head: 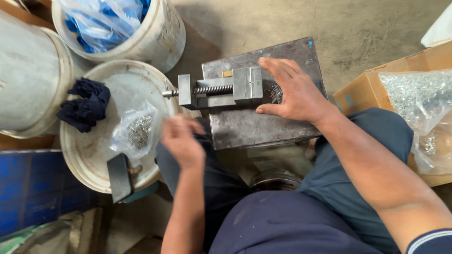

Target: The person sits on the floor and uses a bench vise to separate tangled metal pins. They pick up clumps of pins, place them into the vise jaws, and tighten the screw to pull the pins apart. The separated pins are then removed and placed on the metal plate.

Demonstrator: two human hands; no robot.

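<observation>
At centre, a small grey steel screw vise (221, 89) sits on a scuffed steel block (254, 124). My right hand (294, 91), fingers spread, presses flat at its three-o'clock end. My left hand (181, 141) blurs at seven o'clock, grip uncertain. It looks heavy, rigid; best held by its body.

Three white buckets: one (33, 75) at left, one (155, 37) holding blue plastic, one (89, 155) lidded. One small steel vise (221, 89) on one metal block (263, 127). Two clear bags of small metal parts (136, 129) (419, 103). One dark cloth (87, 106). One cardboard box (367, 89). Two hands (181, 141) (294, 91).
</observation>
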